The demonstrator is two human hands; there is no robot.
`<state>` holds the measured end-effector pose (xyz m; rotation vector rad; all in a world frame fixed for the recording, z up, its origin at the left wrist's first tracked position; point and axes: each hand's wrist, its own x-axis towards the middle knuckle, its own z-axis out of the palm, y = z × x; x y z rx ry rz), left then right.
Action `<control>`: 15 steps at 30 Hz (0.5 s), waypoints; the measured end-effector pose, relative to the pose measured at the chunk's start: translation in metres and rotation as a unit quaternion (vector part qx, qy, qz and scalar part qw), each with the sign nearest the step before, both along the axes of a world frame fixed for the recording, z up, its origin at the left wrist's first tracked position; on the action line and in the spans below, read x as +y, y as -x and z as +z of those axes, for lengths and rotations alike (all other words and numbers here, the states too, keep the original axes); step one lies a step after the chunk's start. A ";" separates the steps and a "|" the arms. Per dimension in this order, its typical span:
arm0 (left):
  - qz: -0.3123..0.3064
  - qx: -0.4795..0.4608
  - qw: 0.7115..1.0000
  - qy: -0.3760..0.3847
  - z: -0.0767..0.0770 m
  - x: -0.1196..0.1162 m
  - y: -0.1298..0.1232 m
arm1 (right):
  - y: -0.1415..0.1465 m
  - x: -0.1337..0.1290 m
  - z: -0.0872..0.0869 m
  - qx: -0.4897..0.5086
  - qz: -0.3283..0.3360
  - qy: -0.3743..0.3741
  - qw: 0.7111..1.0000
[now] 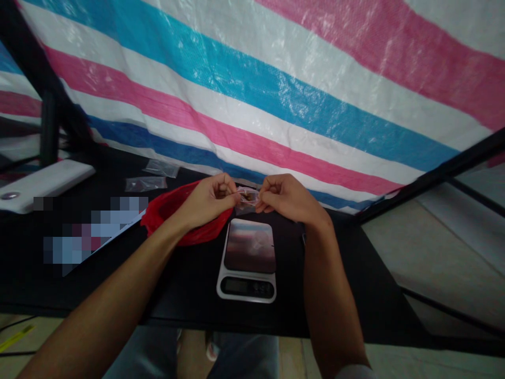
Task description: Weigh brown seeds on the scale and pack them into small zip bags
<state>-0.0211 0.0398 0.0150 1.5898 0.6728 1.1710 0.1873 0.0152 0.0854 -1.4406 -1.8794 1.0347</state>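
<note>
A small clear plastic bag (pixel 248 197) with something brownish inside is stretched between my two hands above the back of the black table. My left hand (pixel 213 196) pinches its left edge between thumb and fingers. At the right edge, my right hand (pixel 281 197) grips it the same way. Just in front of the bag lies a white kitchen scale (pixel 250 258) with a shiny plate and a dark display. A red plastic bag (pixel 158 213) sits open to the left, partly behind my left forearm. What the small bag holds is too small to name.
Flat clear packets (pixel 145 183) lie at the back left of the black table (pixel 177 300). A white oblong device (pixel 51 181) and a blurred-out flat item (pixel 98 231) are further left. A striped plastic sheet (pixel 244 116) hangs close behind, with dark frame bars either side.
</note>
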 end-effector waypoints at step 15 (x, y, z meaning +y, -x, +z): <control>0.123 0.141 0.954 -0.233 -0.012 -0.004 -0.009 | 0.015 -0.002 0.000 0.035 0.008 -0.059 0.998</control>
